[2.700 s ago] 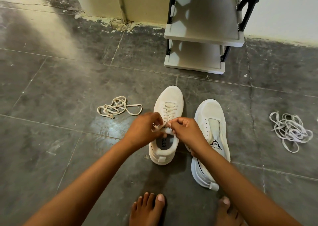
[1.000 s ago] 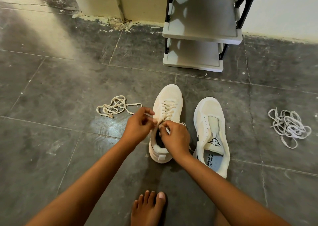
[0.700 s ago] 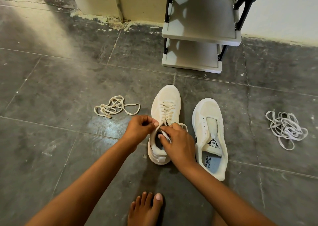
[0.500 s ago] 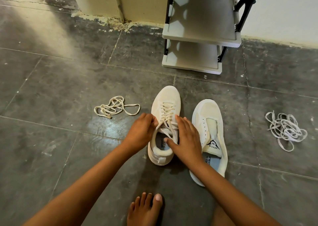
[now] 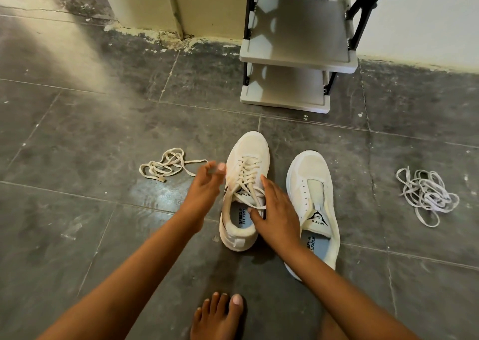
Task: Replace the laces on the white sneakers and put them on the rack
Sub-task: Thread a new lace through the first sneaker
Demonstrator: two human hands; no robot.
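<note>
Resting on the dark tiled floor (image 5: 77, 223), the two white sneakers sit side by side in front of the rack (image 5: 298, 57), which stands against the wall at the far edge of the floor. The laced sneaker (image 5: 245, 184) has a lace run through its eyelets, with loose ends lying across the tongue and the opening. The unlaced sneaker (image 5: 312, 202), just to its right, shows bare eyelets. The right hand (image 5: 274, 210) lies flat along the laced sneaker's right side, fingers straight and released, the thumb touching a lace end at the collar. The left hand (image 5: 204, 189) hangs just beside that shoe's left side, fingers loosely spread and holding nothing; its fingertips are blurred. A cream lace (image 5: 166, 165) lies in a loose pile on the floor to the left, and a whiter tangle of laces (image 5: 427, 194) lies well apart to the right. A bare foot (image 5: 220, 316) shows at the near edge.

The step in hand looks like finishing this first shoe. To do it well, the right hand should steady the shoe against the floor while the ends are tucked or tied evenly, so the crossings stay flat. Which pile holds the fresh lace for the second shoe cannot be told, so that is worth checking before threading
</note>
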